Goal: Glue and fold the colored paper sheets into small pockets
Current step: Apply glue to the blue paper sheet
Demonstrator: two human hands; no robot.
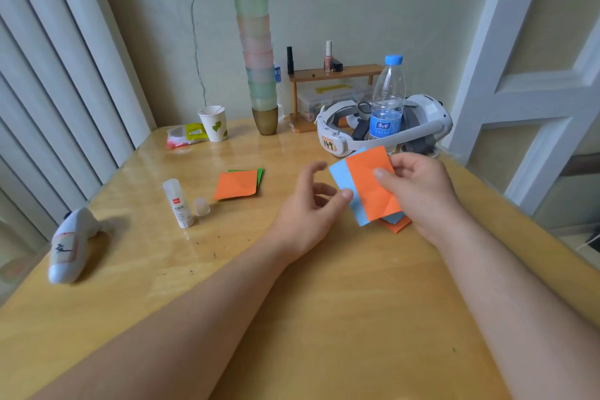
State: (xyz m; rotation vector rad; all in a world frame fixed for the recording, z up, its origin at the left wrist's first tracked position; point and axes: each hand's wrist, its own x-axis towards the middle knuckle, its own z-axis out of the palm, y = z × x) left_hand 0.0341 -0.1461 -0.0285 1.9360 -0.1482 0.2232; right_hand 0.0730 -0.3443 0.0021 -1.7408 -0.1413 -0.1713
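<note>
The right hand point(418, 191) pinches an orange sheet point(373, 185) laid over a blue sheet point(344, 185), lifted above the desk point(292, 318); the left hand point(311, 204) hovers beside them, its grip loose and holding nothing. Square the edges before creasing, and fetch the uncapped glue stick point(178, 203) standing well apart on the left.

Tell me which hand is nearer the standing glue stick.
Left. The left hand hovers open to the right of the glue stick; the right hand is farther right, pinching the orange and blue papers.
</note>
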